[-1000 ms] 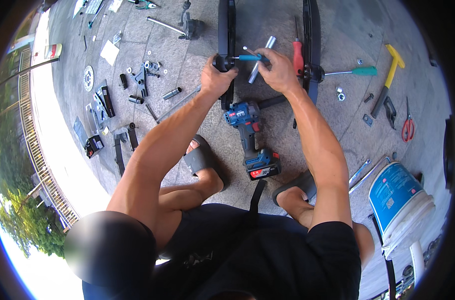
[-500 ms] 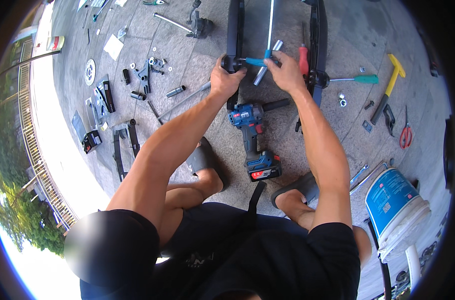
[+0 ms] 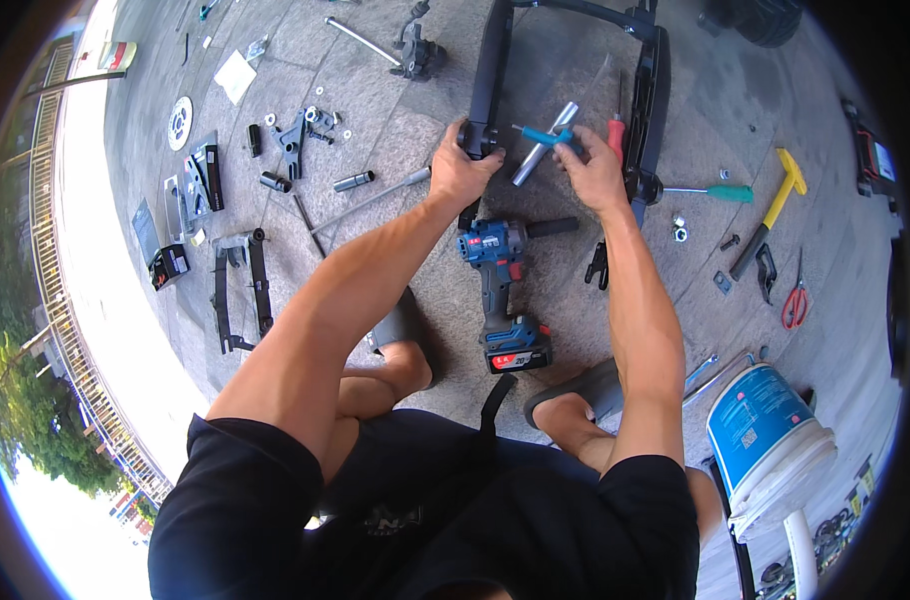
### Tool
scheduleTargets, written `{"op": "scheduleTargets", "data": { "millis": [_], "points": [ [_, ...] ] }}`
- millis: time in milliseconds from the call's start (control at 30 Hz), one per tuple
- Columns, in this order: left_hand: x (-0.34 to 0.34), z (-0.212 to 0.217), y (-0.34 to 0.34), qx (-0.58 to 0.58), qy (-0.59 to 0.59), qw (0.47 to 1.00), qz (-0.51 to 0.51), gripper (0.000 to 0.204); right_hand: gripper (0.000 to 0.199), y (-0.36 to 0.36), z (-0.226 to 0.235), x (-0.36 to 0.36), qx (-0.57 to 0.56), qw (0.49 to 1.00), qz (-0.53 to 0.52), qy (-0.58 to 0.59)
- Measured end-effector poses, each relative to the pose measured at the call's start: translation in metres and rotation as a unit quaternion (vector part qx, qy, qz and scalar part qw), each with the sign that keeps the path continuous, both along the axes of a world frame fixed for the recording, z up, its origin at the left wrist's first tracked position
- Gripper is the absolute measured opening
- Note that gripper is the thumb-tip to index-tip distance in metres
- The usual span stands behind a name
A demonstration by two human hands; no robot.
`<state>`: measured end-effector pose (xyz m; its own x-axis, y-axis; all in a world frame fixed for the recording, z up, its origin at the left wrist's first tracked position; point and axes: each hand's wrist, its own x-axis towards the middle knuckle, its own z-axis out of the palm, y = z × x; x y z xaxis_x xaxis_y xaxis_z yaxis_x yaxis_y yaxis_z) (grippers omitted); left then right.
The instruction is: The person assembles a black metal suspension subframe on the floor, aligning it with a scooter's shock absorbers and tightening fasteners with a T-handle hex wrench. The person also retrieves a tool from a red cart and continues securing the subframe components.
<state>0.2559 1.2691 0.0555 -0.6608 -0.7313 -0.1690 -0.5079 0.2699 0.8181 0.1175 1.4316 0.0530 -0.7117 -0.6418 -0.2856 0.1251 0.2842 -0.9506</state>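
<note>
Got a big black metal frame out toward the far edge of the grey paved floor, with the left grip clamped low on its left bar. Pinching a blue T-handled tool with a metal tip in the right grip, thumb and fingers together on the handle, between the frame's two bars, tip pointing at the left bar but just short of it. Also got a shiny silver metal tube lying below that tool, plus a red-handled screwdriver near the right bar. Can spot a blue-and-black cordless power tool nearer the floor's close edge, and a yellow-and-black hammer toward the right edge.
</note>
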Motion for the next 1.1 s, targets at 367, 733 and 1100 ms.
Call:
{"op": "scheduleTargets", "data": {
  "millis": [367, 733, 1100],
  "points": [
    [0.0, 0.002, -0.001, 0.002, -0.009, 1.0, -0.015, 0.071, 0.031, -0.005, 0.022, 0.006, -0.057, 0.968, 0.075, 0.233],
    [0.0, -0.003, -0.001, 0.014, 0.022, 1.0, -0.016, 0.065, 0.034, -0.006, 0.0, 0.013, -0.074, 0.963, 0.071, 0.249],
    [0.0, -0.002, -0.001, 0.016, 0.009, 1.0, -0.013, 0.064, 0.026, 0.0, 0.005, 0.028, -0.04, 0.976, 0.109, 0.183]
  ]
}}
